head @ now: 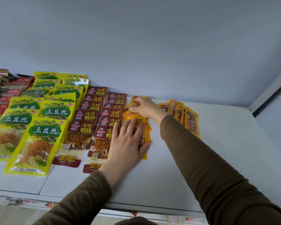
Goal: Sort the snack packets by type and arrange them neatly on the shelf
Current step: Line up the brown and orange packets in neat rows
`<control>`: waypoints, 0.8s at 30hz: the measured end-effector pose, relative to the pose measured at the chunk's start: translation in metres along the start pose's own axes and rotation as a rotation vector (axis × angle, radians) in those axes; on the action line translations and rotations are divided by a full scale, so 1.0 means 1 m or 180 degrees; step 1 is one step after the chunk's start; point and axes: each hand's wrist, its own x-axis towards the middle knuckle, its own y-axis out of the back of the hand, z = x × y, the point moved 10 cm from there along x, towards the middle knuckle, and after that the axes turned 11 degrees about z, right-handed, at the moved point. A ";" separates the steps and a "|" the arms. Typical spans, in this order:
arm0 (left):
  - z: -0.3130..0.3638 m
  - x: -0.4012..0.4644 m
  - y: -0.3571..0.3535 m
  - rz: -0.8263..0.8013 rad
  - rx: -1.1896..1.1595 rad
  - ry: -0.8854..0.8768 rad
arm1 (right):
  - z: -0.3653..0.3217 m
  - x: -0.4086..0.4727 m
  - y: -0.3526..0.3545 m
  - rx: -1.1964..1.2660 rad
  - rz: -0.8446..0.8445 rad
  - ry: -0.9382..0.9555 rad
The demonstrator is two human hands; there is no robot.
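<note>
On the white shelf (201,159) lie rows of snack packets. Yellow-green packets (44,140) fill the left, dark red packets (83,132) form two columns in the middle. A column of small orange packets (133,114) runs beside them. My left hand (128,143) lies flat with straight fingers on the near orange packets, pressing them down. My right hand (144,108) reaches to the far end of that column, and its curled fingers pinch an orange packet there. A second loose group of orange packets (188,117) lies fanned out to the right of my right forearm.
Red and black packets (5,91) are stacked at the far left edge. The pale back wall (152,54) rises right behind the rows. A shelf upright (269,93) closes the right end. The lower shelf's front edge (39,203) shows more goods.
</note>
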 end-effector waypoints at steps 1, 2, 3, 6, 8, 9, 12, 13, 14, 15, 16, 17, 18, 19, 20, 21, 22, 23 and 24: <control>0.000 0.000 0.000 -0.0003 0.0003 -0.0001 | -0.002 0.001 -0.002 -0.0080 -0.0082 0.0039; 0.000 0.000 0.000 -0.0004 0.0007 -0.0001 | -0.002 0.002 -0.002 -0.0176 -0.0141 0.0041; 0.000 0.000 0.000 -0.0008 0.0005 0.0000 | -0.001 0.004 -0.002 -0.0242 -0.0166 0.0008; -0.001 0.000 0.000 -0.0018 0.0003 0.0002 | -0.001 0.007 0.004 -0.0169 -0.0002 -0.0034; -0.001 0.000 0.001 -0.0016 -0.0003 0.0008 | -0.003 0.007 0.009 0.0020 0.0130 0.0048; 0.000 0.000 0.002 -0.0009 -0.0003 0.0011 | -0.003 0.007 0.009 0.0193 0.0088 0.0042; 0.000 0.000 0.004 0.0027 0.0028 0.0012 | 0.002 0.002 0.002 0.0873 -0.0209 -0.0171; 0.000 -0.001 0.005 0.0037 0.0049 0.0008 | 0.004 0.001 0.003 0.1043 -0.0190 -0.0244; 0.000 -0.001 0.006 0.0048 0.0068 0.0012 | 0.008 0.001 0.004 0.1201 -0.0109 -0.0326; 0.000 -0.001 0.006 0.0059 0.0078 0.0026 | 0.012 0.000 0.005 0.1358 -0.0004 -0.0430; -0.001 -0.002 0.007 0.0061 0.0078 0.0044 | 0.016 -0.001 0.006 0.1487 0.0095 -0.0544; -0.001 -0.002 0.006 0.0051 0.0078 0.0061 | 0.020 -0.001 0.006 0.1527 0.0202 -0.0622; -0.002 -0.002 0.006 0.0037 0.0078 0.0078 | 0.024 -0.002 0.008 0.1439 0.0329 -0.0627; -0.003 -0.002 0.005 0.0018 0.0080 0.0095 | 0.025 -0.003 0.010 0.1284 0.0455 -0.0586; -0.003 -0.001 0.004 -0.0010 0.0078 0.0113 | 0.026 -0.003 0.011 0.1133 0.0573 -0.0527; -0.004 -0.001 0.003 -0.0043 0.0068 0.0128 | 0.025 -0.004 0.013 0.0982 0.0680 -0.0452; -0.005 0.000 0.003 -0.0074 0.0045 0.0141 | 0.024 -0.005 0.016 0.0801 0.0776 -0.0356; -0.005 0.000 0.003 -0.0097 0.0007 0.0156 | 0.021 -0.006 0.019 0.0598 0.0838 -0.0250; -0.006 0.001 0.004 -0.0098 -0.0045 0.0178 | 0.019 -0.007 0.022 0.0416 0.0865 -0.0156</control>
